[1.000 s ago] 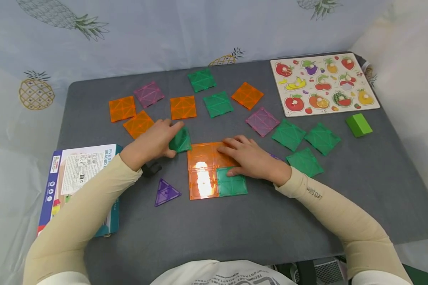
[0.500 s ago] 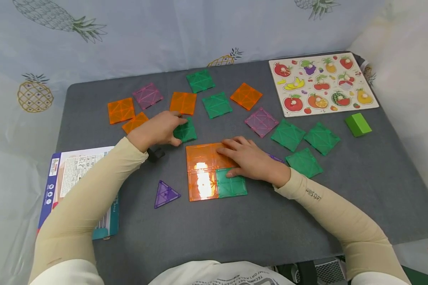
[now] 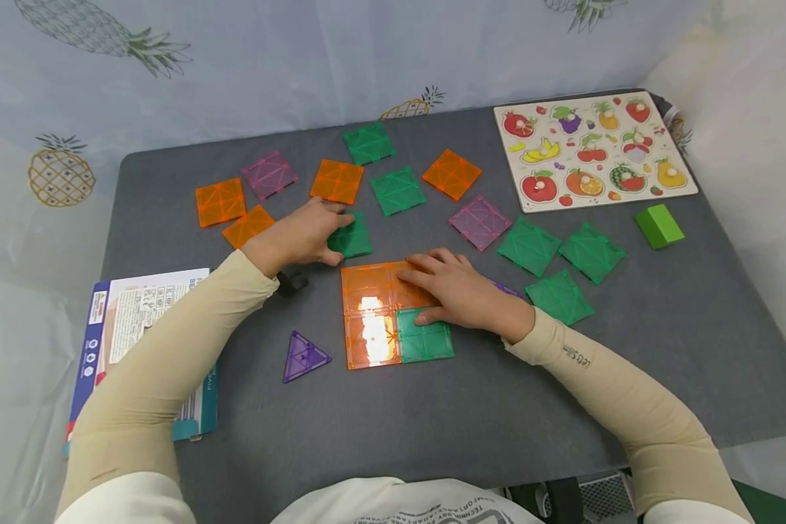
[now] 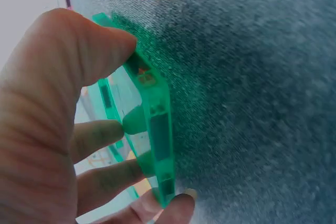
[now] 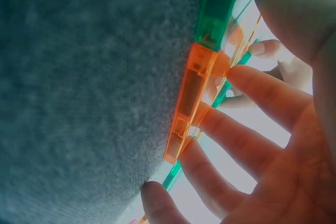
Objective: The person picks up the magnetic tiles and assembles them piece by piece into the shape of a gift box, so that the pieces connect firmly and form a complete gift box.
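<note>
My left hand [image 3: 298,234] grips a green square tile [image 3: 354,234] by its edges, thumb on the near side and fingertips on the far side. In the left wrist view this translucent tile [image 4: 160,129] lies flat on or just above the cloth. Right of it, my right hand [image 3: 461,292] rests with fairly straight fingers on a two-by-two block of joined tiles. Three of that block's tiles are orange [image 3: 363,287] and the near right one is green [image 3: 426,343], with my thumb touching it. Part of the far right orange tile is covered by my fingers.
Loose orange, green and magenta square tiles [image 3: 481,222] lie around the back and right. A purple triangle tile [image 3: 303,357] sits near the left hand. A boxed toy [image 3: 151,313] is partly under the left forearm. A fruit puzzle board [image 3: 596,156] and green block [image 3: 659,226] stand far right.
My left hand has slid the green tile away from the block's left corner, rightward and farther back. An orange tile behind it has shifted back and turned slightly. My right hand has stayed put.
</note>
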A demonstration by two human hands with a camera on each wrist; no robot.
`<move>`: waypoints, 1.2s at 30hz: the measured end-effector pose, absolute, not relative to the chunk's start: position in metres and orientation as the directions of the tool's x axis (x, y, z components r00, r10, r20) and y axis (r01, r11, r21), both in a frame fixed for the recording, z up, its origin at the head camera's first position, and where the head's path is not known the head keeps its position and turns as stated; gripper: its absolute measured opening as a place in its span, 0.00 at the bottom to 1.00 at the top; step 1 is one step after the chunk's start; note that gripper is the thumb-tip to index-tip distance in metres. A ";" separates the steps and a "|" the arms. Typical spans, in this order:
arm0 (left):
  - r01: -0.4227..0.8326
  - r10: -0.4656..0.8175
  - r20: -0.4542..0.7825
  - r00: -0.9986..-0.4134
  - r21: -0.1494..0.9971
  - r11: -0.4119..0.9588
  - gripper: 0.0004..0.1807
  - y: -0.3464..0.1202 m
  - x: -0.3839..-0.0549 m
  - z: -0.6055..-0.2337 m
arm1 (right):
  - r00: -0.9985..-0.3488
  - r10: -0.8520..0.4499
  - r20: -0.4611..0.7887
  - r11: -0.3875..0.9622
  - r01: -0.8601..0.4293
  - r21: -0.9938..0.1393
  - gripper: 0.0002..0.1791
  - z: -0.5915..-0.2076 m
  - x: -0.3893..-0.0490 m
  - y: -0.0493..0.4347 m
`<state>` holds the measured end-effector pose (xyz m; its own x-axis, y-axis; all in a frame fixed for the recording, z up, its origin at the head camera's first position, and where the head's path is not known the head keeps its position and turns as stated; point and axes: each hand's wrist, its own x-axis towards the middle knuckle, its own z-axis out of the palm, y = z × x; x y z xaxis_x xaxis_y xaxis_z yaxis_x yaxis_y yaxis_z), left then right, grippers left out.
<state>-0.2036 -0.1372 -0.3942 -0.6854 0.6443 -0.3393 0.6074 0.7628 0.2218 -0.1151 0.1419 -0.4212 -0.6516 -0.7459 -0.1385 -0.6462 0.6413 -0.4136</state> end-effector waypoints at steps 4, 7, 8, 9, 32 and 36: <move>0.636 0.677 -0.288 -0.678 0.233 0.736 0.38 -0.131 -0.205 -0.395 | -0.654 -0.744 -0.137 0.642 -0.644 -0.415 0.43 -0.421 -0.115 0.143; 0.646 0.691 -0.256 -0.676 0.246 0.723 0.37 -0.128 -0.204 -0.398 | -0.653 -0.745 -0.137 0.642 -0.645 -0.414 0.43 -0.422 -0.115 0.143; 0.647 0.693 -0.254 -0.675 0.248 0.721 0.37 -0.127 -0.204 -0.399 | -0.653 -0.744 -0.139 0.643 -0.644 -0.414 0.43 -0.422 -0.115 0.143; 0.648 0.693 -0.256 -0.674 0.247 0.721 0.37 -0.126 -0.203 -0.399 | -0.654 -0.744 -0.138 0.643 -0.645 -0.413 0.43 -0.422 -0.115 0.143; 0.532 0.611 -0.315 -0.726 0.307 0.789 0.48 -0.128 -0.165 -0.405 | -0.734 -0.612 -0.295 0.790 -0.584 -0.188 0.35 -0.382 -0.220 0.095; 0.518 0.603 -0.319 -0.731 0.316 0.795 0.48 -0.126 -0.163 -0.406 | -0.687 -0.599 -0.411 0.790 -0.592 -0.160 0.41 -0.383 -0.259 0.091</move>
